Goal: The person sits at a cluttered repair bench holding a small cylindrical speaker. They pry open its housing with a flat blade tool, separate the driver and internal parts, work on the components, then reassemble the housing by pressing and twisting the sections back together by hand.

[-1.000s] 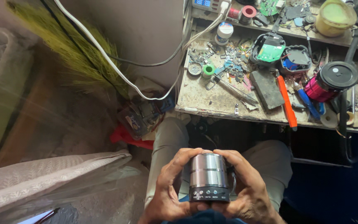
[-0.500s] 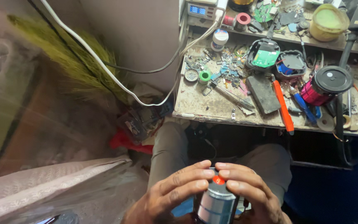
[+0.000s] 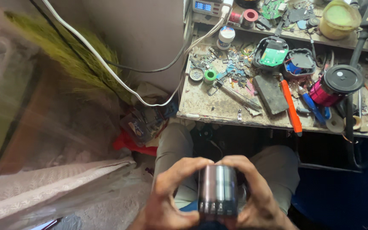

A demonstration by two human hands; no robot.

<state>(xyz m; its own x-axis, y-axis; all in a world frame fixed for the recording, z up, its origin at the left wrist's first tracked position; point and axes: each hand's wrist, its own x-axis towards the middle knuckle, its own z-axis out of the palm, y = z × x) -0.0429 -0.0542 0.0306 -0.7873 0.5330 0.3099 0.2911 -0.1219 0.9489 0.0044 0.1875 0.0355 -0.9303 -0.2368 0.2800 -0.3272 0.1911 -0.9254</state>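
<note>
Bottom centre of frame: metal cylinder [image 3: 217, 189] clamped between left hand [image 3: 169, 196] and right hand [image 3: 256, 198], held over the lap, below the table [image 3: 218, 106] edge. Looks slick and shiny, gripped at the sides only, nothing under it; could slip and drop to the floor. Cluttered table above, pink speaker [image 3: 335, 85] upper right

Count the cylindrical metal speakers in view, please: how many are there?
2. A silver speaker is gripped between the left hand and right hand above the lap. A pink speaker lies on the cluttered workbench at right. Clutter may hide others.
</note>
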